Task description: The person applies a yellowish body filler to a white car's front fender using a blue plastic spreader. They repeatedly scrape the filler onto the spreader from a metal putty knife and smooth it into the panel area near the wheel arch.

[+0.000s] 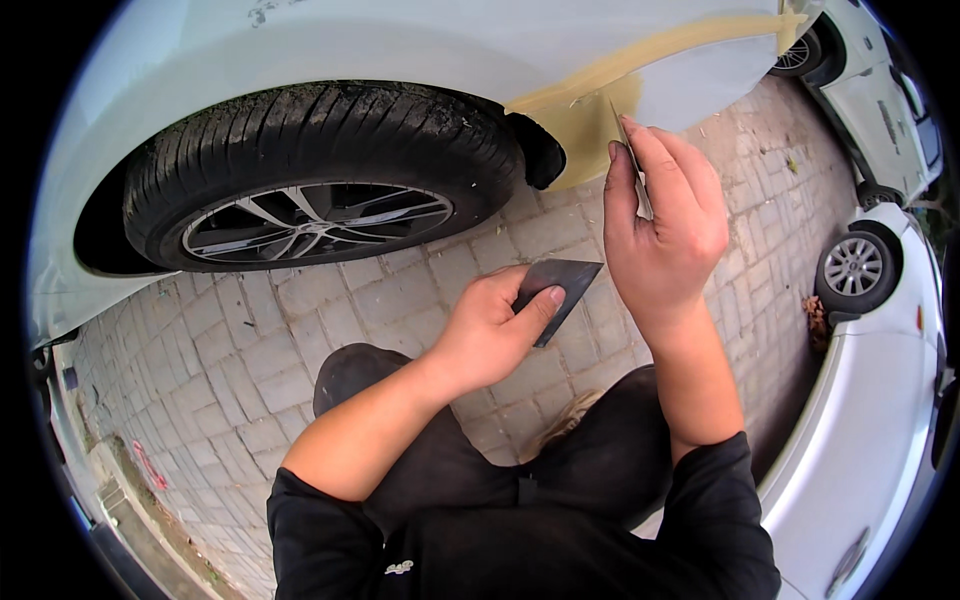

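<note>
My left hand (497,328) grips a dark, flat putty spreader (562,290), thumb on its face, in front of the car's lower edge. My right hand (668,215) pinches a second thin spreader (632,160), seen nearly edge-on, with its tip up at the car panel. Whether that tip touches the panel I cannot tell. Yellowish body filler (580,130) coats the white car's (440,45) panel behind the wheel arch. A yellow band (680,40) curves above a pale grey patch (700,85) there.
Left of the filler stands the car's wheel (320,220) with a muddy black tyre. Grey paving bricks (250,380) cover the ground. Another white car (860,420) is parked at the right, with a further one (865,100) beyond it. My bent knees (360,370) are below my hands.
</note>
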Action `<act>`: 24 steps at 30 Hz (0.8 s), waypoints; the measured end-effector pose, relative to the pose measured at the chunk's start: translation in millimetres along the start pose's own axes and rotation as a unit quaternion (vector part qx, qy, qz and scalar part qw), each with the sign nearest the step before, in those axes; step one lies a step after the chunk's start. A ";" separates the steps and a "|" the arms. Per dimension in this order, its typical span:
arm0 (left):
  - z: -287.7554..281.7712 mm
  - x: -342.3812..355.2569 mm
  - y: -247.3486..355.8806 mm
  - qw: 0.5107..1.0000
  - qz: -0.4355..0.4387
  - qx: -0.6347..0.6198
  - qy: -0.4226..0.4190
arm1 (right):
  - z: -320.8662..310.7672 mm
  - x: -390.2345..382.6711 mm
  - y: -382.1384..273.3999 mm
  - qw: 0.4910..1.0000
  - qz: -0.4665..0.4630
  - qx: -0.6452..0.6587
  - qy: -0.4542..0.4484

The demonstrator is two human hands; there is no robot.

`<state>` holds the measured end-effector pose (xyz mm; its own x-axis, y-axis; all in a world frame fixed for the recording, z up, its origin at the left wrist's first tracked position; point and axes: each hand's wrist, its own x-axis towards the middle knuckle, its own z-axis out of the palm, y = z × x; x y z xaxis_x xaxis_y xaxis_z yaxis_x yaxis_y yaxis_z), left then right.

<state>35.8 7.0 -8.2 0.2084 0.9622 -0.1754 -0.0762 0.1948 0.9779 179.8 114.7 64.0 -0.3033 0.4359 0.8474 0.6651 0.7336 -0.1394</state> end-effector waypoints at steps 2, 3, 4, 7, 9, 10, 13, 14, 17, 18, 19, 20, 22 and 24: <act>-2.1 -0.3 -0.3 1.000 0.008 -0.008 0.003 | 3.5 -1.7 -0.4 1.000 0.001 -0.003 -0.004; -2.6 -0.3 -0.7 1.000 0.010 -0.006 0.006 | 4.9 -1.7 -1.4 1.000 0.002 -0.005 -0.003; -2.2 0.6 -0.8 1.000 0.013 -0.006 0.008 | 4.9 -1.0 -2.1 1.000 0.002 -0.010 -0.002; -1.8 1.7 0.2 1.000 0.011 0.004 0.010 | 3.4 2.3 -3.7 1.000 -0.001 -0.027 -0.002; -1.9 1.8 0.2 1.000 0.010 0.012 0.011 | 2.6 2.5 -3.8 0.999 -0.011 -0.034 -0.006; -2.4 1.9 -0.8 1.000 0.012 0.015 0.011 | 3.1 1.6 -3.7 0.999 -0.019 -0.035 -0.009; -4.1 1.9 1.5 1.000 0.009 0.023 0.012 | 2.0 -4.8 -6.8 0.998 -0.049 -0.014 -0.044; -4.5 2.3 2.7 1.000 0.007 0.024 0.011 | 1.5 -7.6 -7.3 0.996 -0.060 -0.003 -0.060; -2.9 3.3 2.0 1.000 0.004 -0.024 0.014 | 1.6 -10.7 -4.0 0.998 -0.048 -0.001 -0.035; -3.2 3.4 2.6 1.000 0.007 -0.019 0.015 | 1.2 -10.6 -2.7 0.999 -0.041 -0.004 -0.027; -3.7 3.3 3.5 1.000 0.010 -0.014 0.017 | 1.4 -9.3 -1.1 0.999 -0.043 -0.010 -0.016; -4.2 3.0 4.0 1.000 0.013 -0.009 0.019 | 2.2 -6.5 0.8 0.999 -0.044 -0.017 -0.005; -2.3 3.2 4.8 0.999 0.012 -0.012 0.034 | 4.1 -2.9 3.0 0.999 -0.043 -0.022 0.004; -1.1 3.4 5.3 0.999 0.010 -0.015 0.039 | 5.2 -1.1 3.4 0.999 -0.039 -0.018 0.000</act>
<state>35.0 11.5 -3.8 0.1296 0.9778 -0.1648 -0.1083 0.1792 0.9778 178.9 119.5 60.0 -0.3555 0.3773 0.8551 0.6635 0.7462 -0.0534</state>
